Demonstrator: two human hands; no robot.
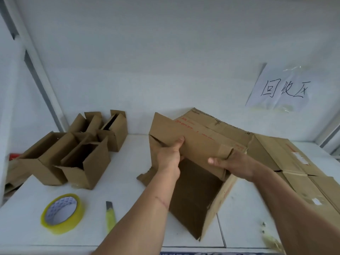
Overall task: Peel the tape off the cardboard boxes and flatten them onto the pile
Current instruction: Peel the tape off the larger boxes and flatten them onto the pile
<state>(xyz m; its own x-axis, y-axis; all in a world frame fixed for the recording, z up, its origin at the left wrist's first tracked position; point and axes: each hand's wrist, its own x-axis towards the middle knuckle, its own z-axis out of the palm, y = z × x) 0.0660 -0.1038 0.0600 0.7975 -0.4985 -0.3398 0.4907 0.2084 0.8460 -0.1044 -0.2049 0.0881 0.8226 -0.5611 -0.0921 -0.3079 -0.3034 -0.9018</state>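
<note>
Box (195, 144) corrugated brown cardboard, open-ended | L hand (170, 155) + R hand (233, 162) fingers clamped on top panel

- Bright, even, cool light is filling the scene; source cannot be told.
- Soft, faint shadows are lying under the small boxes (77, 153); the open box (198, 190) interior is reading dark.
- Glare is showing on the tape roll (62, 214).
- Wide-angle distortion is bending the shelf post (36, 59) at the left edge.
- The right forearm (298, 208) is smearing with motion blur; whole frame is looking slightly soft.
</note>
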